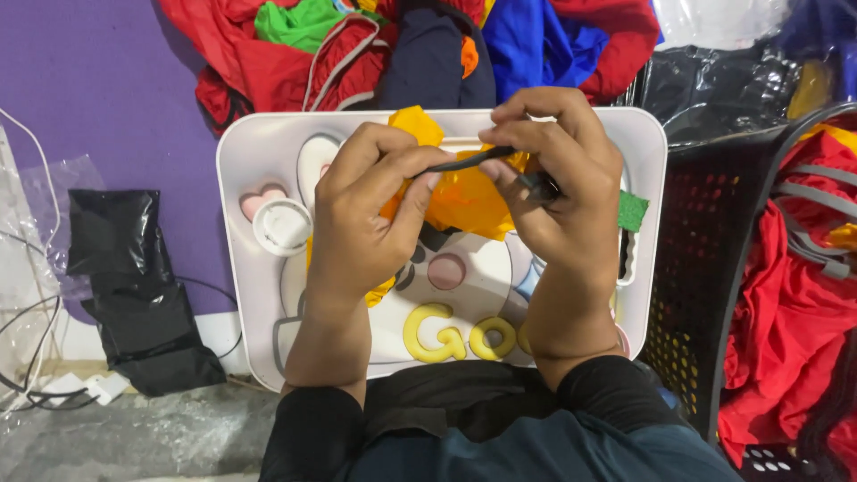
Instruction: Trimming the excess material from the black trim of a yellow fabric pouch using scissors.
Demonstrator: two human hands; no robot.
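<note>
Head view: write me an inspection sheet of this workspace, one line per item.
Surface: white lap tray with raised cartoon decoration.
Job's things: orange-yellow cloth; black cord.
Clutter: white round lid; green scrap; black plastic bag.
Grippers: left hand and right hand pinch the cord over the cloth.
Cables: white wires, far left.
Surroundings: purple mat; coloured garment pile; black basket of red cloth.

A crumpled orange-yellow cloth [464, 201] is bunched above the white tray [241, 295], with a thin black cord [469, 161] stretched level across its upper edge.
</note>
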